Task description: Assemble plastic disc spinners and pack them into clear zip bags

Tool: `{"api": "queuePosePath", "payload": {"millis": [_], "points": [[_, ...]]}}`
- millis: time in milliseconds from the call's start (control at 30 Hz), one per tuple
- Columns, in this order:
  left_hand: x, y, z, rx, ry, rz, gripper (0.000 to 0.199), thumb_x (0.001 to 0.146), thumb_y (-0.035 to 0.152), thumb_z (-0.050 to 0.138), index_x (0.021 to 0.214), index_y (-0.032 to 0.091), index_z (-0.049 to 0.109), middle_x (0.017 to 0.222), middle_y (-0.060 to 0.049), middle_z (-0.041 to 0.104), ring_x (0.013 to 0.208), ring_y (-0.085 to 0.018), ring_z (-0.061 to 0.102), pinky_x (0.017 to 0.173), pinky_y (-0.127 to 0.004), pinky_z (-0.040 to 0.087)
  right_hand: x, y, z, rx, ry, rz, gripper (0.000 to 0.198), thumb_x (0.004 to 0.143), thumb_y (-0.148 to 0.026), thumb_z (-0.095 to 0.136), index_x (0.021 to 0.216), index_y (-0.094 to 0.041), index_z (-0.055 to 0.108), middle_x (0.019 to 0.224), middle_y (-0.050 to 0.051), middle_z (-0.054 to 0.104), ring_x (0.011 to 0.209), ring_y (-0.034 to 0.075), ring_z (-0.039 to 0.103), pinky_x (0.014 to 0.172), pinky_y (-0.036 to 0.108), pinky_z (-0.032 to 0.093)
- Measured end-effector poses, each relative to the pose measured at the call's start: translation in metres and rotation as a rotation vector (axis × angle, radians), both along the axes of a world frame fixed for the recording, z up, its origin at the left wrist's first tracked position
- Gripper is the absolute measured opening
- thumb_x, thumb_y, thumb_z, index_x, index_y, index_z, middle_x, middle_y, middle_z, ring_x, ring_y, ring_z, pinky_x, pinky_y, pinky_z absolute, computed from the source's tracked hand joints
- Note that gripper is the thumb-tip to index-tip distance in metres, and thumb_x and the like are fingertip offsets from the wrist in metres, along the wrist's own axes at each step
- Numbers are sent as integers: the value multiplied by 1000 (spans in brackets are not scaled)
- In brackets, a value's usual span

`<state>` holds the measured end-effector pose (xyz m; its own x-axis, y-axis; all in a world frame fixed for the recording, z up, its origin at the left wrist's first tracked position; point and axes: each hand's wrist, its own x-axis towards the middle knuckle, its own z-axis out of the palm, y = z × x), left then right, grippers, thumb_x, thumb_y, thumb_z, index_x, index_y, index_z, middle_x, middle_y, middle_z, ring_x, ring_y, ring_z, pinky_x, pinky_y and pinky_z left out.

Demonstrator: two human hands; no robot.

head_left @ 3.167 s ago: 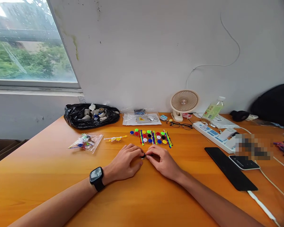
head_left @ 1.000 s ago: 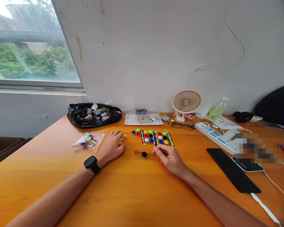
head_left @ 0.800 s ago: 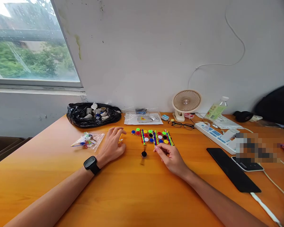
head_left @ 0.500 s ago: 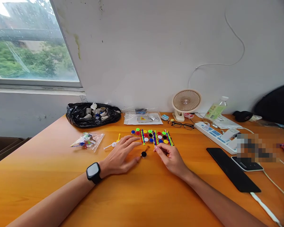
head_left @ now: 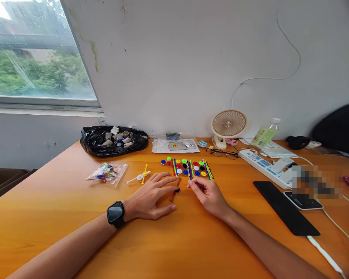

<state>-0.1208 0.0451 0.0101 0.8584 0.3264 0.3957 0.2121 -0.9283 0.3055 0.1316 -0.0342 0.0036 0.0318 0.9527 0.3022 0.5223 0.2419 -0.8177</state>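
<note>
Pale wall [head_left: 168,77], stained near the window [head_left: 40,62]; below, one wooden table [head_left: 119,248]. Item: black spinner [head_left: 177,190], on the table between the hands, its arms blurred. Item: left hand [head_left: 151,195], fingers spread, partly hiding the spinner; contact, I cannot tell. Item: right hand [head_left: 208,194], thumb and forefinger pressed together; anything between them, I cannot tell. Items: white spinner [head_left: 140,177] and yellow spinner [head_left: 145,169], crossed, near the left hand. Beyond: coloured discs [head_left: 179,171], arrow-shaped sticks [head_left: 175,167] among them.

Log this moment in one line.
Left hand: at black spinner, contact unclear | right hand: curled near coloured arrows | clear bag: left of white spinner
</note>
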Motion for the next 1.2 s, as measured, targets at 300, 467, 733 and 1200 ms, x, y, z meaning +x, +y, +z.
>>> {"api": "queuePosePath", "payload": {"millis": [300, 467, 733, 1200], "points": [[0, 0, 0, -5, 25, 9, 52, 92, 44, 71, 142, 32, 62, 157, -5, 54, 145, -36, 46, 118, -57, 43, 0, 0, -2, -7, -22, 30, 45, 101, -57, 54, 79, -21, 71, 67, 2, 61, 63, 18, 52, 55, 28, 36], [0, -1, 1, 43, 5, 61, 38, 95, 47, 67, 128, 29, 68, 150, -5, 61, 140, -35, 49, 115, -56, 44, 0, -1, -3, -30, -60, 54, 41, 105, -50, 52, 82, -20, 68, 68, 0, 58, 61, 15, 46, 56, 28, 31], [-3, 16, -7, 144, -143, 295, 15, 98, 35, 65, 88, 23, 64, 121, -7, 74, 121, -31, 58, 102, -50, 48, -6, -2, -6, -48, -216, 137, 26, 105, -39, 55, 90, -22, 67, 77, 1, 64, 68, 16, 54, 63, 28, 39], [-13, 36, -13, 244, 13, 657, 24, 103, 17, 49, 121, 23, 64, 124, -10, 70, 121, -35, 55, 96, -52, 46, -21, 2, -7, -11, -612, 235, 57, 106, -43, 52, 159, -27, 41, 167, 9, 40, 149, 28, 46, 120, 48, 43]]}}
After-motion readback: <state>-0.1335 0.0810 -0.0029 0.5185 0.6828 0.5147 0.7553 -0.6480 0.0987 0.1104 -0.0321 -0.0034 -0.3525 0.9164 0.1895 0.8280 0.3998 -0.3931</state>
